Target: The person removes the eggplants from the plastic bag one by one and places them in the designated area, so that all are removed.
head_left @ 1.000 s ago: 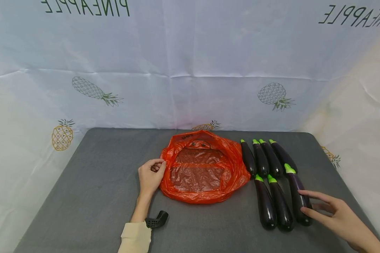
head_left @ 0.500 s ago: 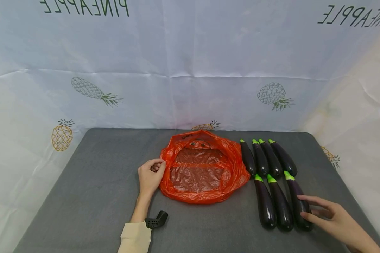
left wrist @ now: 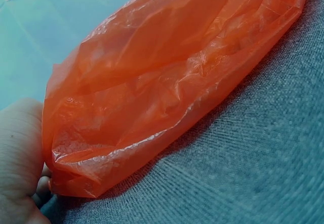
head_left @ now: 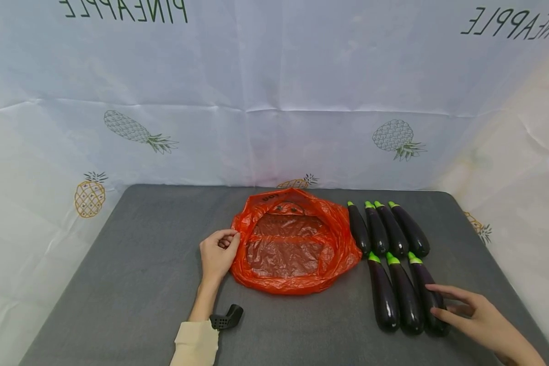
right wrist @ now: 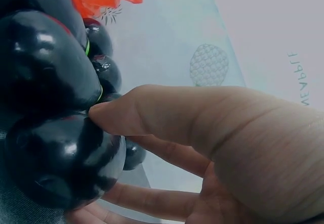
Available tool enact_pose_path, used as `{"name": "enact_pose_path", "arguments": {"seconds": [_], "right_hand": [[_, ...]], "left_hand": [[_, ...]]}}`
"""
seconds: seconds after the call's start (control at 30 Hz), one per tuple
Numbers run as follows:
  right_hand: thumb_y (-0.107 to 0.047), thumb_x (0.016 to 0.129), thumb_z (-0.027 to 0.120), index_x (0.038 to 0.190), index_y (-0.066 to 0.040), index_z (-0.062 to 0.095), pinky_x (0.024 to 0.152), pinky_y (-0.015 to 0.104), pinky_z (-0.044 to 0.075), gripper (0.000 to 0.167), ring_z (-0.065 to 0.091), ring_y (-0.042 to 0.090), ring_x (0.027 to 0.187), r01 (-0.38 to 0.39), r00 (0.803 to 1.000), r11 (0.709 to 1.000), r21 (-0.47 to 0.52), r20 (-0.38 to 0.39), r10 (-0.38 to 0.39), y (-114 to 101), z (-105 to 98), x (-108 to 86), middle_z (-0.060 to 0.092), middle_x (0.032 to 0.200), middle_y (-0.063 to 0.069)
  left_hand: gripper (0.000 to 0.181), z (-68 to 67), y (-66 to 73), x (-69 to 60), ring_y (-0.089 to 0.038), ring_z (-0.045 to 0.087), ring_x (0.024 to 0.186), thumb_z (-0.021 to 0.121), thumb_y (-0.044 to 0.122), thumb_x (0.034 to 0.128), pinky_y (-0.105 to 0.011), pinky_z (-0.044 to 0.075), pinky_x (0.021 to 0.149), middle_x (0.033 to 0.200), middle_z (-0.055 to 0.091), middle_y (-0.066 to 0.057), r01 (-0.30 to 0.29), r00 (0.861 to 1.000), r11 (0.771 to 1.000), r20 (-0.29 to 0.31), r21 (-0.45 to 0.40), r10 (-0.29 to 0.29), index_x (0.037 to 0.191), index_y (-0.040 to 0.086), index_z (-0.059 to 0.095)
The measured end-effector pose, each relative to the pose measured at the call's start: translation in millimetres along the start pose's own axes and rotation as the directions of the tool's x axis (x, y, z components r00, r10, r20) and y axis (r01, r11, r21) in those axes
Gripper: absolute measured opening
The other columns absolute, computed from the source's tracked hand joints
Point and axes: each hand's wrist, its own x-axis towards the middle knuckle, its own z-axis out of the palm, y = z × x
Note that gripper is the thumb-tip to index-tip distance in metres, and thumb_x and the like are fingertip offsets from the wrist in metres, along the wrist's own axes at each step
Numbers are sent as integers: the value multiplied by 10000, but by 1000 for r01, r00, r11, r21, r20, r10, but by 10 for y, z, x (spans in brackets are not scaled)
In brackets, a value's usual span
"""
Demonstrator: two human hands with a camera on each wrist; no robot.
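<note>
A red plastic bag lies on the grey table with its mouth spread wide. My left hand pinches the bag's left edge; in the left wrist view this hand shows only in part beside the thin red plastic. To the right of the bag are two rows of dark eggplants with green stem ends. My right hand holds the rightmost front-row eggplant from its right side. In the right wrist view, the thumb lies over this eggplant and the fingers are at its side.
Two more front-row eggplants lie close beside the held one. Several eggplants form the back row, the leftmost touching or nearly touching the bag. A pale cloth printed with pineapples hangs behind the table.
My right hand has shifted the rightmost front eggplant nearer to me and then left, against its neighbour and level with the front row. My left hand stays on the bag's edge.
</note>
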Motion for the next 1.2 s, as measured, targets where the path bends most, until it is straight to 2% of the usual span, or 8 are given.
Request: {"name": "enact_pose_path", "arguments": {"seconds": [0.17, 0.27, 0.3, 0.4, 0.5, 0.9, 1.03, 1.2], "right_hand": [[-246, 997, 671, 1464, -10, 521, 816, 359, 607, 544, 725, 250, 1055, 1, 1000, 1000, -18, -6, -1, 27, 6, 27, 356, 1176, -460], [-243, 1003, 662, 1470, -5, 510, 812, 355, 606, 546, 710, 349, 1083, 2, 1000, 1000, -17, 4, -2, 33, 8, 35, 366, 1187, -449], [-244, 1005, 659, 1472, -4, 508, 811, 353, 604, 546, 705, 365, 1093, 3, 1000, 1000, -24, 4, -2, 29, 10, 38, 427, 1236, -405], [-246, 1012, 649, 1480, 10, 489, 801, 364, 601, 556, 671, 461, 1133, 0, 1000, 999, -34, 8, 0, 10, 15, 43, 575, 1428, -25], [-250, 1021, 635, 1488, 28, 465, 808, 426, 601, 570, 636, 531, 1155, -4, 1000, 999, -41, 10, 5, -15, 21, 43, 409, 1516, 385], [-255, 1021, 637, 1505, 20, 442, 795, 478, 599, 590, 631, 557, 1134, -23, 1000, 1000, -13, 14, 23, -42, 17, 34, 300, 1542, 439], [-251, 1013, 650, 1502, 11, 453, 765, 414, 600, 588, 652, 523, 1119, -13, 1000, 999, -30, -10, 12, -35, 25, 33, 339, 1533, 424], [-268, 1007, 658, 1522, -10, 433, 727, 286, 572, 618, 713, 352, 1055, -30, 999, 999, -43, -13, 29, -29, 26, 38, 374, 1525, 394]], "left_hand": [[81, 8, -2, 2, -3, 550, 590, 773, 62, 874, -105, 448, 575, 688, 708, -121, -23, 1000, 1000, -11, 3, 23, 834, -9, 774], [112, 14, -6, 1, 17, 540, 586, 767, 72, 875, -111, 448, 567, 681, 701, -119, -36, 999, 999, -17, 7, 36, 825, -27, 763], [106, 15, -7, 2, 18, 538, 586, 768, 69, 874, -111, 447, 566, 680, 702, -118, -35, 999, 999, -17, 8, 35, 825, -25, 764], [84, 13, -14, 0, 6, 543, 590, 768, 58, 877, -112, 446, 569, 683, 706, -114, -26, 1000, 1000, -13, 9, 26, 830, -12, 773], [52, 11, -18, -1, -26, 556, 592, 772, 38, 871, -106, 445, 576, 687, 712, -121, -18, 1000, 1000, -8, 13, 18, 837, -1, 782], [65, 6, -17, -3, -1, 551, 598, 774, 54, 877, -100, 448, 580, 702, 720, -125, 15, 1000, 1000, 11, 15, -15, 856, -7, 783], [100, 2, -14, 0, -7, 553, 594, 766, 68, 887, -106, 451, 576, 697, 719, -124, 0, 1000, 1000, 6, 23, 0, 849, -23, 778], [90, -6, 10, 5, -9, 555, 593, 775, 70, 881, -103, 452, 576, 697, 720, -114, 7, 1000, 1000, 9, 29, -7, 845, -13, 778]]}}
